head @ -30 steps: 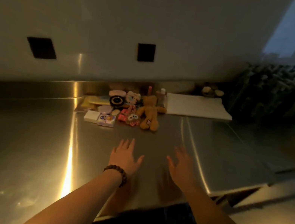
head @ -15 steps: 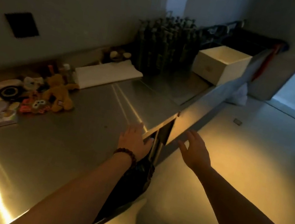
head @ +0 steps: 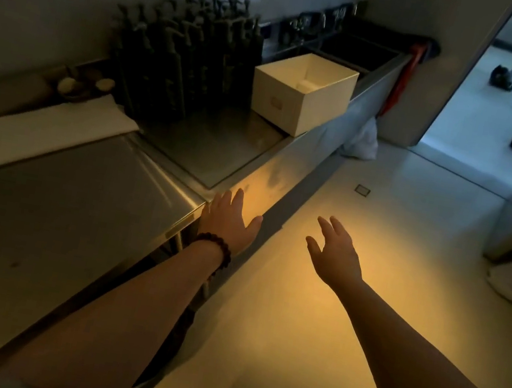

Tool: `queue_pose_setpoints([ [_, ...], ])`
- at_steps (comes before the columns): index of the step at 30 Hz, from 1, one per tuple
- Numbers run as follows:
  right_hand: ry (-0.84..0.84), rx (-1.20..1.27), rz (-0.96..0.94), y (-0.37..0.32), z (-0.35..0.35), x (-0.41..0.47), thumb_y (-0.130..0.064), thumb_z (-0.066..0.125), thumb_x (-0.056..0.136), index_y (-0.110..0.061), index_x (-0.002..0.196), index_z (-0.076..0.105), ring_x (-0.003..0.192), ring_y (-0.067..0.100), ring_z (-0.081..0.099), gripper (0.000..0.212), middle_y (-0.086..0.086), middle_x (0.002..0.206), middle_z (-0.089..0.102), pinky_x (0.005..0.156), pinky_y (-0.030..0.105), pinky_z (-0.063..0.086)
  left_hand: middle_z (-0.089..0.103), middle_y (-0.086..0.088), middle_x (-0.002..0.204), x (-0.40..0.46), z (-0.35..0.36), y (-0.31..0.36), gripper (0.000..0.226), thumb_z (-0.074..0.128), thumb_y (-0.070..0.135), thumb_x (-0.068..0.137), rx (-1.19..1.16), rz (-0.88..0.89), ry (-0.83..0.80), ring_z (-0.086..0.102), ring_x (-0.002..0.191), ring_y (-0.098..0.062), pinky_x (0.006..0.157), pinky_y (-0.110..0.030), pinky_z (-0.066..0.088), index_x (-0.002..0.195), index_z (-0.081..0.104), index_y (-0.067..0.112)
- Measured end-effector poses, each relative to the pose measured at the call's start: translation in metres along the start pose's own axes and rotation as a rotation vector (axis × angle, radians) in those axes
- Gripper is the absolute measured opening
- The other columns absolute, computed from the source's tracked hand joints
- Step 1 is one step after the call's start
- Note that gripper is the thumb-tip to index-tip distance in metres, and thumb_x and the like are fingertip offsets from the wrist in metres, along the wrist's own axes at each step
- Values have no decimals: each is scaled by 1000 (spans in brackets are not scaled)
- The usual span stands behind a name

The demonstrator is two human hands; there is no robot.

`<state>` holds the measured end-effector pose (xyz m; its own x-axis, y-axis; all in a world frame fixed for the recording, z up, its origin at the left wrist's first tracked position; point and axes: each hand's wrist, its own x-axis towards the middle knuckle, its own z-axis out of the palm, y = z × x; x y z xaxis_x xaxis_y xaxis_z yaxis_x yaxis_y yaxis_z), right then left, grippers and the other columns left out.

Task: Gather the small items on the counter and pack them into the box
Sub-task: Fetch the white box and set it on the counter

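Here, box (head: pixel 303 94): stood open-topped at the counter's (head: pixel 51 202) front edge, far end, beside the dark rack (head: pixel 186 55).
Counter edge: ran diagonally from near left towards the box; a bare steel stretch lay between.
Left hand (head: pixel 229 223): fingers straight and loosely apart, over the counter's front corner, holding nothing.
Right hand (head: pixel 336 252): fingers spread, out over the floor (head: pixel 313 306), holding nothing.
Floor: broad and bare alongside the counter front.

Head view looks down along the counter (head: pixel 50 209), close above.
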<state>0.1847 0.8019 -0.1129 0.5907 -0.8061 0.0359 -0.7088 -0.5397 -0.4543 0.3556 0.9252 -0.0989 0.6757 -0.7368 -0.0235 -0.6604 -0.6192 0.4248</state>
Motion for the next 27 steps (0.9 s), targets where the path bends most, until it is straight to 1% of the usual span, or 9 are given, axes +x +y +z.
queue_pose_setpoints([
  [3, 22, 10, -47, 31, -29, 56, -35, 51, 95, -20, 146, 30, 141, 25, 25, 57, 7, 154, 28, 110, 40, 30, 36, -9, 145, 47, 7, 42, 66, 43, 54, 89, 0, -1, 61, 31, 134, -27, 107, -50, 32, 141, 29, 16],
  [5, 31, -4, -84, 45, -49, 94, -36, 50, 95, -20, 146, 29, 141, 25, 25, 58, 7, 155, 26, 110, 41, 30, 37, -9, 143, 74, 10, 67, 66, 44, 54, 88, -21, -13, 87, 33, 133, -26, 106, -50, 33, 140, 29, 16],
  [8, 32, -18, -112, 58, -73, 146, -38, 49, 95, -21, 147, 27, 143, 25, 21, 59, 6, 156, 24, 112, 41, 26, 33, -9, 147, 111, 13, 98, 71, 42, 56, 89, -33, -23, 122, 28, 136, -26, 109, -49, 31, 144, 24, 15],
  [12, 27, -11, -158, 63, -86, 206, -38, 49, 95, -21, 147, 27, 144, 24, 19, 59, 6, 156, 23, 113, 42, 23, 23, -10, 153, 165, 13, 126, 74, 43, 53, 89, -58, -51, 131, 20, 141, -25, 111, -49, 27, 146, 17, 13],
  [16, 17, 10, -217, 63, -88, 272, -37, 49, 95, -21, 147, 27, 144, 25, 17, 59, 7, 157, 21, 115, 41, 20, 17, -10, 154, 225, 14, 142, 75, 42, 52, 90, -102, -102, 160, 15, 142, -26, 112, -50, 23, 148, 13, 15],
  [20, 40, -29, -333, 60, -91, 348, -38, 47, 96, -20, 148, 26, 145, 26, 14, 58, 8, 157, 19, 115, 40, 16, 15, -11, 155, 295, 11, 146, 76, 44, 52, 89, -123, -113, 233, 14, 142, -26, 113, -50, 22, 148, 12, 16],
  [23, 20, -86, -405, 55, -94, 416, -39, 45, 97, -20, 148, 26, 145, 26, 13, 58, 9, 157, 17, 116, 40, 16, 17, -11, 154, 356, 3, 143, 77, 47, 51, 88, -204, -152, 304, 17, 141, -28, 112, -51, 24, 147, 14, 15],
  [27, -10, -120, -459, 43, -103, 507, -42, 43, 97, -19, 148, 28, 144, 27, 16, 57, 10, 157, 18, 116, 40, 17, 19, -12, 151, 429, -8, 138, 79, 49, 53, 86, -286, -274, 358, 22, 138, -32, 108, -52, 30, 147, 15, 15],
])
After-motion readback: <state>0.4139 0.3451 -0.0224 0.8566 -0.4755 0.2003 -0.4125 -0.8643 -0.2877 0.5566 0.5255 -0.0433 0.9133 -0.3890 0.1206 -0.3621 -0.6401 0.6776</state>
